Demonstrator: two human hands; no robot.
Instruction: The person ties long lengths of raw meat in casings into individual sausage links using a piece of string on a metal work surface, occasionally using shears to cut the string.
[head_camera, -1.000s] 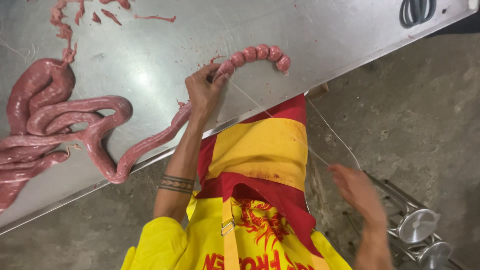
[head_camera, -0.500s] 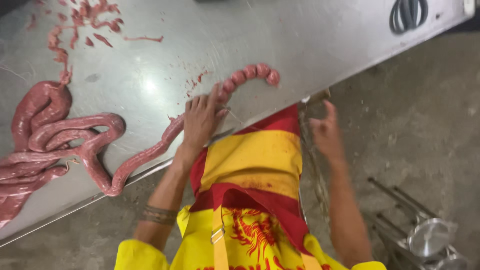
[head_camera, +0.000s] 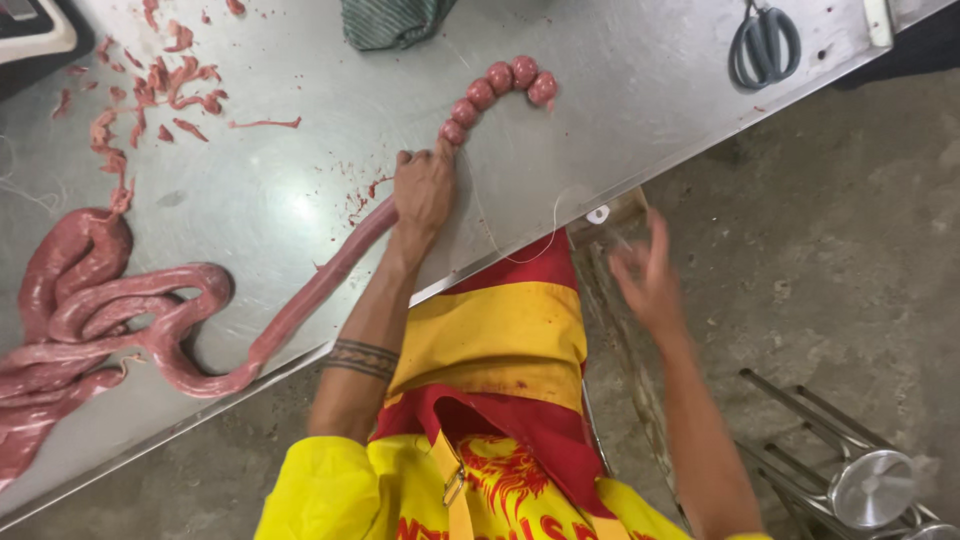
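Observation:
My left hand (head_camera: 425, 190) is shut on a long pink filled sausage casing (head_camera: 300, 300) that lies on a steel table (head_camera: 620, 100). Just past my fingers the casing continues as a curved row of small round tied links (head_camera: 500, 80). To the left the casing runs into a coiled heap (head_camera: 90, 310). My right hand (head_camera: 650, 280) is off the table, over the floor beside my apron, blurred, with its fingers apart. A thin white thread (head_camera: 520, 258) loops from the sausage over the table edge toward it; I cannot tell if the hand touches it.
Grey-handled scissors (head_camera: 765, 45) lie at the table's far right. A green cloth (head_camera: 395, 20) sits at the top edge, and meat scraps (head_camera: 160, 85) are scattered top left. A metal rack with a round steel piece (head_camera: 870, 485) stands on the concrete floor, lower right.
My right hand rose from low beside my body to the table edge, then swung out to the right. My left hand stayed on the casing; the view shifted to show more of the table.

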